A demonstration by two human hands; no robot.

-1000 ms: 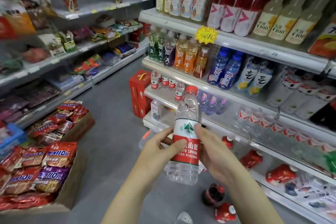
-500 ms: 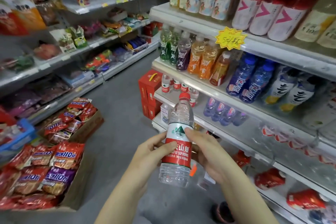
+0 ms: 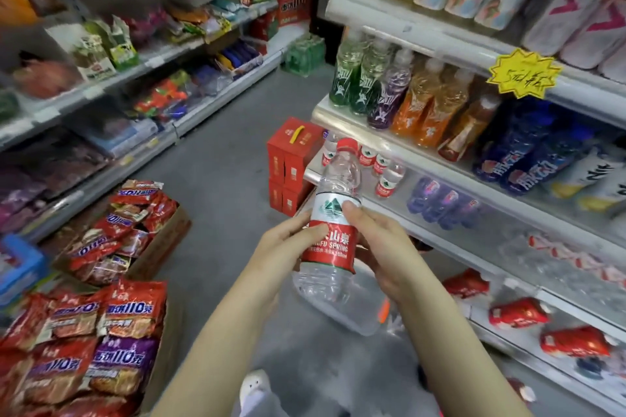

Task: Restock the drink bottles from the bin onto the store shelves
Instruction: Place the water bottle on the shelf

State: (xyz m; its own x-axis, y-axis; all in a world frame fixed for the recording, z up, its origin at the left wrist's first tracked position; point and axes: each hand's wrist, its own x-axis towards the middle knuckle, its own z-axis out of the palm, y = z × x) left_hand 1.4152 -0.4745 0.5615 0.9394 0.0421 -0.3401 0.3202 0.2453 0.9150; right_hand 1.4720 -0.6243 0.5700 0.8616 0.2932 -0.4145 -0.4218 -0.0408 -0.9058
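Both hands hold one clear plastic water bottle with a red cap and a red-and-white label in the air. It is above the grey floor and just in front of the white metal drink shelves on the right. The bottle is tilted a little, with its cap toward the shelves. The left hand grips the label from the left side, its thumb lying on the red band. The right hand grips from the right side, fingers curled behind the bottle and thumb on the white band.

Behind the cap, on a shelf, stand small water bottles with the same label — I count four, one of them partly hidden. One shelf higher is a row of six drinks: two green bottles, one purple bottle and three orange bottles. One yellow star-shaped price tag hangs on the shelf edge above them.

A stack of red cardboard cartons stands on the floor at the end of the shelves, two layers high. At the left, two open cardboard boxes hold red and purple snack packs — these are too blurred to count.
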